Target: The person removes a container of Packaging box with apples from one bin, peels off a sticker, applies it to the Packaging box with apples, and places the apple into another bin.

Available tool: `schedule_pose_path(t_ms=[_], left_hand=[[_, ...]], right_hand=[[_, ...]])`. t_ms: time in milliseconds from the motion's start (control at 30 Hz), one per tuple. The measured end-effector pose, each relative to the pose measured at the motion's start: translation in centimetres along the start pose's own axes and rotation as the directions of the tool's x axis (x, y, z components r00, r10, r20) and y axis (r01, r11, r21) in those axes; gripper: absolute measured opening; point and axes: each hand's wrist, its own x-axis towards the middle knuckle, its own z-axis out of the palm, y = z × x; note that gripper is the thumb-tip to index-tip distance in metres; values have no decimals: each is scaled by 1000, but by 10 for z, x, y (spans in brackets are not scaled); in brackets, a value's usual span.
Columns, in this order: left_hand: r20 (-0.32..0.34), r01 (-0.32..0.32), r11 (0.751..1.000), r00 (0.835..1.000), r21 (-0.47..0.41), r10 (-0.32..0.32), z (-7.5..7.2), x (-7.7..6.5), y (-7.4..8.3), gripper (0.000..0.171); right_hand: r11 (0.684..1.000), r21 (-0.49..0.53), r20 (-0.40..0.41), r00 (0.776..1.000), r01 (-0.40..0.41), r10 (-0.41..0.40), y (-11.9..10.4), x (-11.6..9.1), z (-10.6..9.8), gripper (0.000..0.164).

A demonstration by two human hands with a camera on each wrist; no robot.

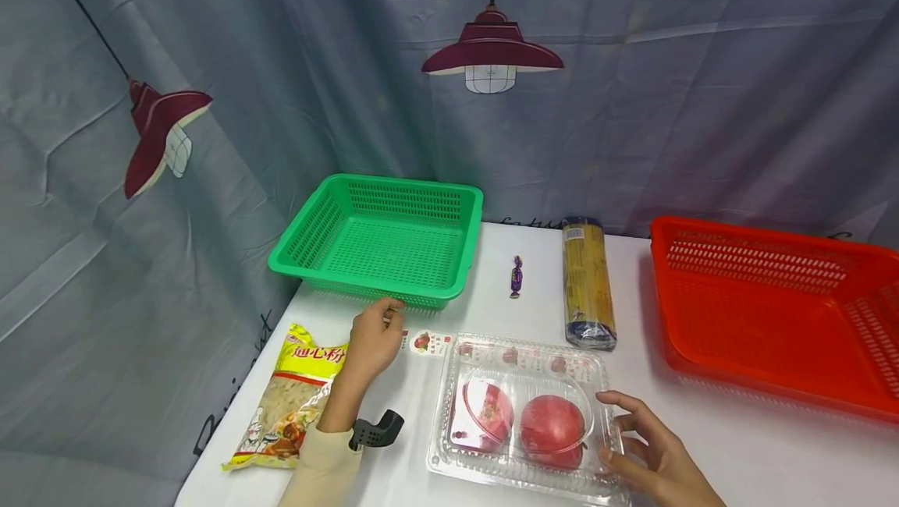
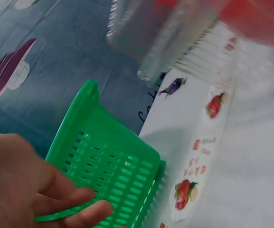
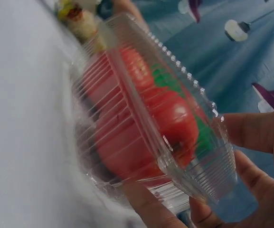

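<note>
A clear plastic box (image 1: pixel 530 413) with two tomato-like red fruits (image 1: pixel 552 430) inside lies on the white table, its see-through lid over them. My right hand (image 1: pixel 649 448) grips its right side, thumb and fingers spread on both sides of the wall in the right wrist view. My left hand (image 1: pixel 375 339), loosely bent and holding nothing, hovers at the front rim of the green basket (image 1: pixel 393 242); in the left wrist view its fingertips overlap the basket's side. To the left of that forearm lies a yellow-topped bag of pasta (image 1: pixel 291 398).
A purple-wrapped candy (image 1: pixel 516 277) and a long yellow packet of noodles (image 1: pixel 588 285) lie toward the back. At the right stands a red basket (image 1: pixel 772 327). A printed strip (image 1: pixel 430 343) lies left of the box. Behind the table hangs a grey curtain (image 1: pixel 597 140).
</note>
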Motion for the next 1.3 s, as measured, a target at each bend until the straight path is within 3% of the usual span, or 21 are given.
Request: schedule_pose_path(t_ms=[167,333,467,567,733,933,1067,1167,1233,1300], left_hand=[[68,-112,983,992,145,103,2,-15,3,26],[174,-163,962,977,221,125,2,-26,5,29],[234,-193,945,963,265,131,4,-30,2,34],[268,-233,934,950,272,159,5,-31,-2,38],[284,-297,921,933,252,223,10,-31,-2,42],[289,-323,928,921,188,262,16,-28,-1,38],[205,-309,931,941,195,270,17,-19,-4,35],[112,-275,926,961,260,254,16,-9,-7,35],[95,-248,914,969,322,230,16,-4,-8,33],[121,-216,896,976,387,183,18,-1,-10,33]], right_hand=[[1000,0,-2,1000,-6,6,-1,-2,1,64],[999,-5,-18,998,-54,54,-2,-1,3,65],[999,-27,-1,1000,-19,19,-4,-2,3,67],[999,-26,38,999,19,-18,-5,-3,2,69],[1000,-13,50,999,-5,6,-5,-3,3,71],[999,-24,32,999,-43,44,-6,-3,3,73],[998,-29,23,999,-47,48,-7,-3,3,73],[999,-30,26,999,-27,27,-7,-3,3,71],[999,-36,32,999,-8,9,-7,-3,2,71],[999,-37,34,999,0,2,-6,-3,0,70]])
